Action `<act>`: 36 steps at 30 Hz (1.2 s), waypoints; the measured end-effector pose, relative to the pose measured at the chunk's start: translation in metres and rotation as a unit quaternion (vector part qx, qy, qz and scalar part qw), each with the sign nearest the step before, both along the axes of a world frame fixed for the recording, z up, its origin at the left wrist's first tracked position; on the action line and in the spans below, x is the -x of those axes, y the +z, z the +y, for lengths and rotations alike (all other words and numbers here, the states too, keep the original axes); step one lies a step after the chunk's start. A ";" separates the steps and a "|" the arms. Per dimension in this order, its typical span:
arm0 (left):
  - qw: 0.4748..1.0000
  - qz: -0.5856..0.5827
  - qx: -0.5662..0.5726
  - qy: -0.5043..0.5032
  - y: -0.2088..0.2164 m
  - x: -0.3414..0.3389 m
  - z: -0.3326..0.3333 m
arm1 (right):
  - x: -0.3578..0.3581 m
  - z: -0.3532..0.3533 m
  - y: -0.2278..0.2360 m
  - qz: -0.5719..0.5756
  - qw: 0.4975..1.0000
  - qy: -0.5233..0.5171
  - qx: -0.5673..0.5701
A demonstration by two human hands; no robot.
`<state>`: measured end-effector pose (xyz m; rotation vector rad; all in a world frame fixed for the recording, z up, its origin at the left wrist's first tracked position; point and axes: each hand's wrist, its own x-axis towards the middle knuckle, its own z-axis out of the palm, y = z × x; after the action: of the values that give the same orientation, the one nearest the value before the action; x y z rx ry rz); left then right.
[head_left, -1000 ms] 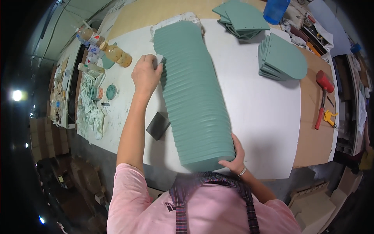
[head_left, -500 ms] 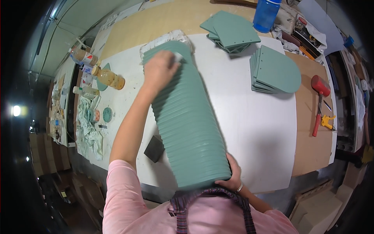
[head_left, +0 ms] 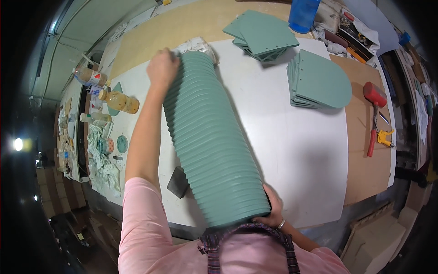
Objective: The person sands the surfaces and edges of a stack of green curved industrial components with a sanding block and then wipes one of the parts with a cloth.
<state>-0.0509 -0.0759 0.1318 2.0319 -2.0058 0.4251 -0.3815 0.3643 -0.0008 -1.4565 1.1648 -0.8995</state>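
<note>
From the head camera, a long row of green panels (head_left: 212,146) lay on its side across the white worktop (head_left: 296,146). The left hand (head_left: 162,68) pressed flat against its far end; the right hand (head_left: 273,212) cupped the near end.

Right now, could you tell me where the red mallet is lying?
In the head view the red mallet lies at the right on the brown board, just right of the stack of round-ended green panels, with a small yellow tool beside its handle.
</note>
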 end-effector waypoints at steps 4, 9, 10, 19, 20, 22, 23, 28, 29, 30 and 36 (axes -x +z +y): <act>0.999 0.033 -0.005 -0.036 0.001 0.023 -0.003 | 0.001 -0.002 0.001 0.008 1.000 -0.003 0.008; 0.996 -0.032 0.022 -0.082 -0.004 0.029 -0.013 | 0.003 0.001 0.000 0.016 1.000 -0.002 0.016; 1.000 -0.010 0.005 -0.011 0.000 0.015 -0.018 | 0.002 0.001 -0.001 0.016 1.000 -0.001 0.019; 1.000 -0.002 0.012 -0.027 -0.004 0.040 -0.005 | 0.002 -0.003 0.003 0.029 0.999 -0.006 0.028; 1.000 0.012 0.009 0.012 -0.004 0.024 -0.007 | 0.001 -0.002 0.002 0.031 0.999 -0.007 0.026; 0.996 0.039 -0.003 0.076 -0.005 -0.010 0.001 | 0.002 0.000 -0.001 0.026 0.999 -0.011 0.023; 0.993 0.054 -0.013 0.109 -0.007 -0.028 0.006 | 0.001 0.000 -0.002 0.022 0.999 -0.017 0.018; 0.987 0.033 0.008 0.158 -0.010 -0.094 0.026 | -0.002 -0.003 0.003 0.008 1.000 -0.014 0.012; 0.990 0.043 0.029 0.131 -0.012 -0.083 0.027 | -0.003 -0.004 0.004 0.005 1.000 -0.013 0.004; 0.992 0.049 0.016 0.116 -0.007 -0.052 0.027 | -0.002 -0.003 0.004 0.012 1.000 -0.012 0.001; 0.997 -0.069 0.025 -0.039 0.028 0.016 0.049 | 0.000 -0.002 -0.002 0.001 1.000 -0.019 0.001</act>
<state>-0.0667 -0.0271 0.1600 1.9351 -2.1232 0.6083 -0.3820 0.3618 -0.0026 -1.4427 1.1966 -0.9251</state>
